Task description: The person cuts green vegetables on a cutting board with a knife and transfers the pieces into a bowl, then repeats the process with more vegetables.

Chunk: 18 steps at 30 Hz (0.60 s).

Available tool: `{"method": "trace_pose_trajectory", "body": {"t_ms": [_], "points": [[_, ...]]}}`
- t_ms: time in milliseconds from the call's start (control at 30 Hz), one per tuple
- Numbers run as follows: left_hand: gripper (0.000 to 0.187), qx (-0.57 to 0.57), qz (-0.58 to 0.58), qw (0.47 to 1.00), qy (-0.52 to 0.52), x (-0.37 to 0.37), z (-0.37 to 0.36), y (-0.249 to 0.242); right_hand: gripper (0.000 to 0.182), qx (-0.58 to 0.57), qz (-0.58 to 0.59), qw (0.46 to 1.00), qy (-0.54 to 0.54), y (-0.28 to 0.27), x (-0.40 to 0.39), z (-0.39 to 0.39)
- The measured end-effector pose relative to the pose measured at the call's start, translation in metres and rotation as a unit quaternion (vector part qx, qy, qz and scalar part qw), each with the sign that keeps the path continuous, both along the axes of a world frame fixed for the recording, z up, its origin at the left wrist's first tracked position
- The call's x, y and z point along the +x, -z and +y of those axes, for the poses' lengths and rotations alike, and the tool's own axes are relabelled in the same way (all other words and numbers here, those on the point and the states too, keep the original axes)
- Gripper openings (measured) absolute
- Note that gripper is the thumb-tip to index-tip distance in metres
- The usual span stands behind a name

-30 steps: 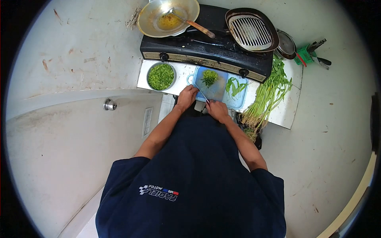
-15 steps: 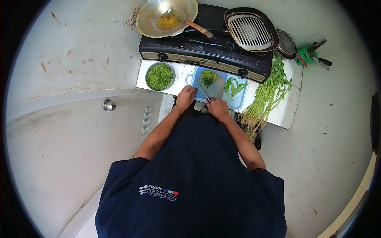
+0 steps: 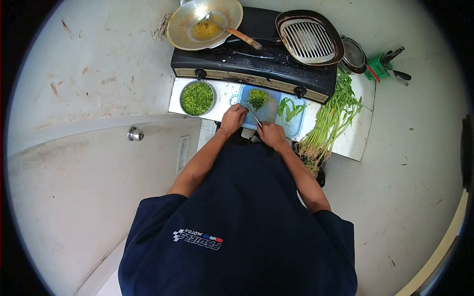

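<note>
My right hand (image 3: 271, 134) is closed around the handle of a knife (image 3: 253, 114), its blade pointing forward and left over a blue cutting board (image 3: 295, 129). My left hand (image 3: 234, 119) rests at the board's left edge with fingers curled together, close to the blade's tip; what they hold, if anything, is hidden. Just beyond the blade lies a small heap of chopped greens (image 3: 257, 96). A few cut green leaves (image 3: 290, 109) lie on the board's right part. Left of the board stands a round bowl (image 3: 214, 101) filled with chopped greens (image 3: 197, 97).
Behind the board is a black gas stove (image 3: 252, 61) carrying a wok (image 3: 177, 32) with a wooden-handled spatula (image 3: 244, 38) and a grill pan (image 3: 335, 42). A bundle of leafy stalks (image 3: 332, 118) lies right. Beyond are a strainer (image 3: 353, 53) and a green utensil basket (image 3: 376, 68).
My left hand has shifted slightly forward and right, nearer the knife tip. The right hand keeps its grip on the knife. The view has moved a little.
</note>
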<state>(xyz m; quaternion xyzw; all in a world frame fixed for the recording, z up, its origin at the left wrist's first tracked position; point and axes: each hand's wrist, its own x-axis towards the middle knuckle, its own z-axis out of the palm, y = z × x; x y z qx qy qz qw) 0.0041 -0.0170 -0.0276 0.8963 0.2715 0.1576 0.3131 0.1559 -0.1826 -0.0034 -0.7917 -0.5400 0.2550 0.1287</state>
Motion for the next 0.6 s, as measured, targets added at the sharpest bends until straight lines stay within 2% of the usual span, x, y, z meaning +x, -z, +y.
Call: {"method": "trace_pose_trajectory", "body": {"t_ms": [600], "points": [[0.016, -0.012, -0.034, 0.999, -0.013, -0.005, -0.004, -0.003, 0.043, 0.012, -0.01, 1.0, -0.003, 0.013, -0.005, 0.004]]}}
